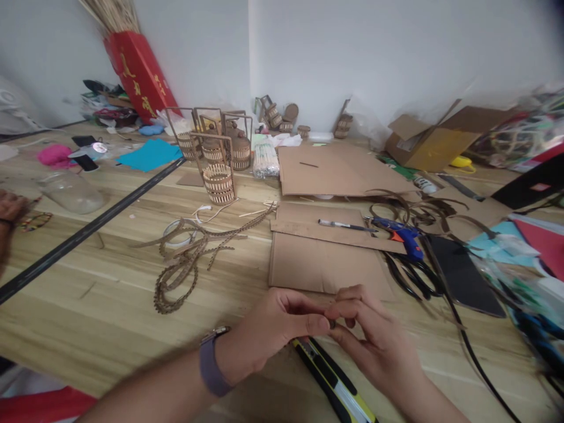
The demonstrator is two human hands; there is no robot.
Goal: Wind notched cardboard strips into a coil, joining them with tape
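My left hand (291, 320) and my right hand (365, 323) meet above the near part of the table, fingertips together. Between them they pinch a small dark brown piece (332, 324), mostly covered by the fingers, so its kind is unclear. Just below the hands lies a black and yellow utility knife (328, 376). Beyond them are flat cardboard sheets (326, 261) with a pen (346, 225) on top. Left of these, a loose tangle of corrugated cardboard strips (176, 282) rests on the wood, around a roll of tape (178, 232).
Small stick baskets with tall handles (219, 183) stand behind the strips. A blue glue gun (403, 235), black scissors (414, 276) and a dark phone-like slab (465, 276) lie right. Another person's hand (11, 208) is at far left, near a glass jar (73, 192).
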